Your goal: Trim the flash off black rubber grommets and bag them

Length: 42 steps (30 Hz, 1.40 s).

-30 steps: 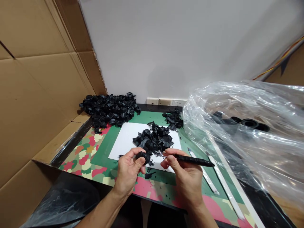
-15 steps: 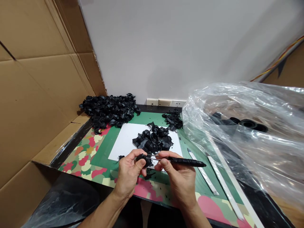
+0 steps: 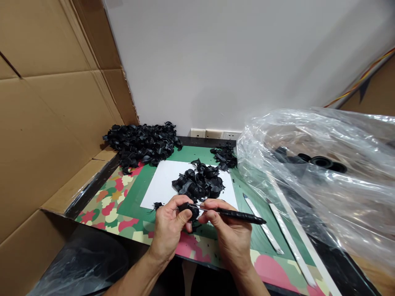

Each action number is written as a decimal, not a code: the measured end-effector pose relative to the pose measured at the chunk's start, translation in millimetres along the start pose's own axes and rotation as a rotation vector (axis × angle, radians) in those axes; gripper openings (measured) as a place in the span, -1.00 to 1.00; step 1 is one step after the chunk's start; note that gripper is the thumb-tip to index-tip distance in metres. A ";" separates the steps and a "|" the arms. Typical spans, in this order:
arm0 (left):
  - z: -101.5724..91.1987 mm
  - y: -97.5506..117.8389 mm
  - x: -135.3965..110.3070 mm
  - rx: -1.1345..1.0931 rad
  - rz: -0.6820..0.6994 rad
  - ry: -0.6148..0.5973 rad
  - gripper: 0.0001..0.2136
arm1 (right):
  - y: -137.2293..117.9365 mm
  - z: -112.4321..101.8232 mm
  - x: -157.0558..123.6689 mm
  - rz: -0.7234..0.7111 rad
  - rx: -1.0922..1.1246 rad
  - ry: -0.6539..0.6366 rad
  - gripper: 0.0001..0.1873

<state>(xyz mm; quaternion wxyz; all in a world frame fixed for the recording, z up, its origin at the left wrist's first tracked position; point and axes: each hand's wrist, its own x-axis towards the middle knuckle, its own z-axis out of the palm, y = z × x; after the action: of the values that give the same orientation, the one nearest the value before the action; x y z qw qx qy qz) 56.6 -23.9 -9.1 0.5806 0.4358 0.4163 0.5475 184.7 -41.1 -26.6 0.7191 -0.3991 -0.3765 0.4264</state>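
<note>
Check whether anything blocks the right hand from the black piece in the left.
Nothing visible does. Only the dark-handled tool in the right hand spans the short gap, reaching the black piece in the left hand. The heap of black pieces lies beyond both hands, not between them.

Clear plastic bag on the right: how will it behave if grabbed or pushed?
The clear plastic bag is probably floppy: its film sags in loose folds and creases. Its glossy sheen suggests it may feel slippery. The black round parts showing through the film look ring-shaped, so they could shift or roll if the bag is pushed.
</note>
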 end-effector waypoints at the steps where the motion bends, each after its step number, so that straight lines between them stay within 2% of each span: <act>1: 1.2 1.7 -0.3 -0.016 -0.015 0.002 -0.77 | 0.7 -0.4 0.3 -0.027 0.003 -0.008 -0.90; 7: 6.5 9.7 -4.7 -0.162 -0.221 -0.022 -0.66 | 3.9 2.0 -1.7 -0.209 -0.023 -0.087 -0.85; 10: 7.5 12.3 -10.6 -0.174 -0.256 -0.030 -0.67 | 1.1 -1.1 3.1 -0.337 -0.168 -0.102 -0.83; 12: 7.1 13.9 -14.7 -0.135 -0.202 -0.059 -0.71 | -2.0 -8.0 13.0 -0.473 -0.339 -0.052 -0.87; 14: 4.8 15.0 -16.3 -0.074 -0.121 -0.079 -0.73 | -4.6 -17.2 25.3 -0.598 -0.487 0.095 -0.89; 15: 2.9 15.1 -15.6 -0.046 -0.094 -0.074 -0.73 | -5.4 -21.4 30.4 -0.615 -0.520 0.164 -0.90; 17: -2.2 14.1 -11.4 -0.012 -0.104 -0.031 -0.72 | -6.1 -26.9 35.3 -0.548 -0.564 0.183 -0.93; 18: -4.9 13.2 -8.5 -0.001 -0.124 -0.012 -0.70 | -6.3 -27.6 34.7 -0.469 -0.542 0.163 -0.93; 22: -12.0 9.1 0.1 0.035 -0.153 0.038 -0.58 | -7.9 -19.7 20.7 -0.100 -0.318 0.101 -0.80; 24: -12.4 7.9 0.5 0.046 -0.156 0.056 -0.55 | -8.5 -13.9 14.2 -0.016 -0.232 0.098 -0.77; 30: -10.5 7.9 -1.6 0.054 -0.147 0.070 -0.53 | -3.5 -7.2 8.1 0.087 -0.074 0.042 -0.70; 42: -10.5 8.7 2.4 0.053 -0.098 0.099 -0.57 | -0.4 -14.0 7.6 0.202 -0.016 0.041 -0.62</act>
<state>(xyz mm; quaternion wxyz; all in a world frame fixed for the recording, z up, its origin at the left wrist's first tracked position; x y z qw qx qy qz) 44.3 -20.8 -3.6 0.5739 0.4024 0.4795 0.5279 199.8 -37.8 -30.3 0.6768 -0.4494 -0.3228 0.4855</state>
